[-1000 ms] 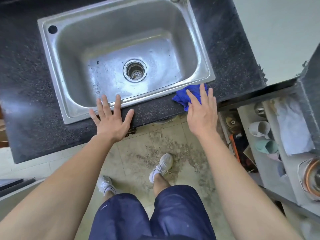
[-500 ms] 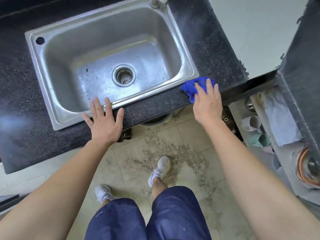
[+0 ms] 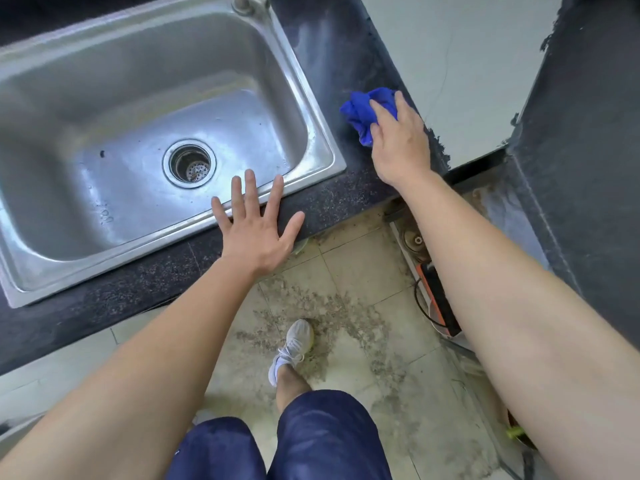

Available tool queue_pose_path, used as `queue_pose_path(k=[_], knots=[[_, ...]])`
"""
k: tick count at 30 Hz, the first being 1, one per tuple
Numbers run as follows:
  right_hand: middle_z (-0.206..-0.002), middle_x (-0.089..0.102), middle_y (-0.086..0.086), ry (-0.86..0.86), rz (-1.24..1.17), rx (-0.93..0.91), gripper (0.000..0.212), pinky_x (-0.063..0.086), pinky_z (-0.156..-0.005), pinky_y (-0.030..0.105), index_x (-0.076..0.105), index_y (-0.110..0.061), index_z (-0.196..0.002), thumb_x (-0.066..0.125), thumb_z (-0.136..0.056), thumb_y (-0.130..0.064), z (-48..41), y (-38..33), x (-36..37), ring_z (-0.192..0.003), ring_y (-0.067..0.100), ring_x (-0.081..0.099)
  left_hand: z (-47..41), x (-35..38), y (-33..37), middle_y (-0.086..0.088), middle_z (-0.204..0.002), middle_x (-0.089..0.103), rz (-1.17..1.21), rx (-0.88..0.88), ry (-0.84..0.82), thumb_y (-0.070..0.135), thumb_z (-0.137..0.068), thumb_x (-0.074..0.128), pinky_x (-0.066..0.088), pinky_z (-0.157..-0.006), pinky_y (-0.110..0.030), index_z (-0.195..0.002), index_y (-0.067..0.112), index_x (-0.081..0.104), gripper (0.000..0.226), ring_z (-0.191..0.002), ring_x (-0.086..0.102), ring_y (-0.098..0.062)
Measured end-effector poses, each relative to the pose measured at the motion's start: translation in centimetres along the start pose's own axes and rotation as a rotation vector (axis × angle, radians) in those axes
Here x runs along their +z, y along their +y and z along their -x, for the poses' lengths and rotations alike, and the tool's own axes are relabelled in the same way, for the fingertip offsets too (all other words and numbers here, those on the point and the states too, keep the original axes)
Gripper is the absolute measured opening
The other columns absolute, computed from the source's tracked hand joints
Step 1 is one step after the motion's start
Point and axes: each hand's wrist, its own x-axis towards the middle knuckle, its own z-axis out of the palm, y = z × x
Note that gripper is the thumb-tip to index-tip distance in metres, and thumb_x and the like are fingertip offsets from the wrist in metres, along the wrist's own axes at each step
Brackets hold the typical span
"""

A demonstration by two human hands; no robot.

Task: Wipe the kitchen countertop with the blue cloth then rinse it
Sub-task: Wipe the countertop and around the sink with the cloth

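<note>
My blue cloth (image 3: 367, 112) looks soft and nappy against the speckled, matt dark stone countertop (image 3: 332, 202), beside the brushed, dully gleaming steel sink (image 3: 311, 109), above gritty floor tiles (image 3: 360, 271).

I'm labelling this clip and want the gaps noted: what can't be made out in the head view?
All in the head view:
- Faucet: cut off by the top edge; only its base shows, so running water cannot be told.
- Blue cloth: its near part is covered by the right hand.
- Sink: its left end runs past the left edge.
- Orange item under the counter: mostly hidden by the right forearm.
</note>
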Motion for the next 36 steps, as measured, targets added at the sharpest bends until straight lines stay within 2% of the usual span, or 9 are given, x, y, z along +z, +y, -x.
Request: queue_pose_path(k=[2,5,8,12,15,20,26,32,36], knots=[[-0.167,0.008,0.008,-0.048,0.000,0.051,0.048,0.017,-0.121,0.049,0.031,-0.033,-0.154,0.034,-0.106,-0.033,-1.9,-0.5,0.6,-0.151,0.037,0.010,0.0,0.0,0.0,-0.005,-0.162,-0.028,0.009,-0.011,-0.013,0.075,-0.092,0.004,-0.018,-0.115,-0.059,-0.151,0.044,-0.020,0.071,-0.147,-0.030,-0.026],[-0.166,0.011,0.008,-0.001,-0.046,0.045,0.049,0.010,-0.123,0.050,0.036,-0.031,-0.153,0.035,-0.104,-0.035,-0.7,-1.0,2.5,-0.152,0.037,0.007,-0.1,-0.3,0.2,-0.004,-0.162,-0.027,0.017,-0.010,-0.027,0.073,-0.093,0.004,-0.019,-0.116,-0.057,-0.151,0.044,-0.020,0.069,-0.147,-0.030,-0.025],[-0.163,0.024,0.012,0.013,-0.045,-0.094,0.049,0.016,-0.121,0.053,0.046,-0.025,-0.148,0.038,-0.101,-0.037,6.0,0.8,3.8,-0.149,0.041,0.017,0.0,-0.7,0.2,-0.005,-0.161,-0.029,0.018,-0.016,-0.064,0.072,-0.093,0.003,-0.019,-0.116,-0.058,-0.151,0.044,-0.020,0.069,-0.146,-0.031,-0.025],[-0.165,0.019,0.009,-0.095,0.001,-0.177,0.048,0.018,-0.121,0.053,0.042,-0.027,-0.150,0.040,-0.104,-0.037,10.4,4.7,3.3,-0.151,0.040,0.014,0.0,-0.8,0.2,-0.005,-0.161,-0.030,0.017,-0.019,-0.082,0.072,-0.093,0.002,-0.018,-0.116,-0.058,-0.152,0.043,-0.020,0.070,-0.146,-0.032,-0.025],[-0.167,0.008,0.010,-0.121,0.057,-0.127,0.051,0.012,-0.123,0.052,0.031,-0.030,-0.155,0.035,-0.105,-0.041,6.5,4.2,2.2,-0.151,0.040,0.006,0.0,-0.9,0.3,-0.005,-0.160,-0.031,0.011,-0.021,-0.090,0.074,-0.092,0.002,-0.018,-0.115,-0.058,-0.151,0.042,-0.022,0.071,-0.146,-0.033,-0.026],[-0.167,-0.003,0.014,-0.132,0.086,-0.036,0.057,0.006,-0.123,0.051,0.018,-0.034,-0.158,0.029,-0.103,-0.046,-5.9,-0.4,0.5,-0.151,0.043,-0.001,-0.2,-0.8,0.2,-0.005,-0.159,-0.033,0.002,-0.033,-0.110,0.077,-0.090,0.002,-0.019,-0.115,-0.058,-0.150,0.043,-0.024,0.074,-0.145,-0.035,-0.026],[-0.167,-0.001,0.012,-0.101,0.036,-0.071,0.057,-0.001,-0.123,0.052,0.019,-0.034,-0.158,0.027,-0.102,-0.042,-12.5,-6.4,1.6,-0.151,0.042,-0.005,-0.3,-0.5,0.1,-0.003,-0.160,-0.033,0.003,-0.036,-0.094,0.075,-0.091,0.004,-0.019,-0.116,-0.056,-0.150,0.044,-0.024,0.072,-0.145,-0.034,-0.025],[-0.167,0.008,0.009,-0.071,-0.037,-0.177,0.054,0.004,-0.123,0.049,0.032,-0.035,-0.154,0.033,-0.101,-0.045,-0.9,0.1,2.6,-0.152,0.039,0.003,-0.3,-0.6,0.1,-0.004,-0.161,-0.030,0.023,-0.031,-0.092,0.074,-0.092,0.005,-0.017,-0.116,-0.058,-0.151,0.044,-0.020,0.071,-0.146,-0.032,-0.025],[-0.167,0.007,0.008,-0.051,-0.024,-0.025,0.053,0.005,-0.124,0.050,0.034,-0.035,-0.153,0.039,-0.102,-0.044,5.4,6.0,2.4,-0.153,0.037,0.003,-0.3,-0.7,0.0,-0.004,-0.161,-0.030,0.017,-0.022,-0.091,0.075,-0.092,0.004,-0.017,-0.116,-0.058,-0.151,0.043,-0.020,0.072,-0.146,-0.032,-0.026]])
